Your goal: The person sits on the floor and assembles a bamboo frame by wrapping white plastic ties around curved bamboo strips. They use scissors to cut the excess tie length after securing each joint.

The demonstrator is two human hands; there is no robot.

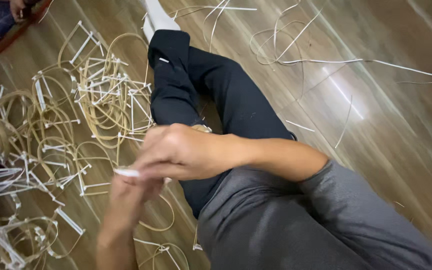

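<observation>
**Hands meet over a white strip beside a heap of cane loops**

The person sits on a wooden floor [386, 125], one leg in dark trousers [226, 100] stretched out ahead. Everything here is placed against that leg.

Just this side of the knee, the right hand [176, 152] reaches across the body, its fingers curled and pressed together over a short white strip [127, 172] — only the strip's pale tip pokes out, the rest is covered. The left hand [126, 192] comes up from below and meets it; motion blur smears this hand, so whether its fingers pinch the strip or merely touch it cannot be told.

To the left of the leg lies a heap of bent cane loops [101, 95] bound with white ties, spreading to the frame's left edge, where it is cut off. To the right of the leg, loose pale strands [286, 45] curl over the boards.

Far up in the left corner, another person's hand [16, 7] shows — mostly out of frame.
</observation>
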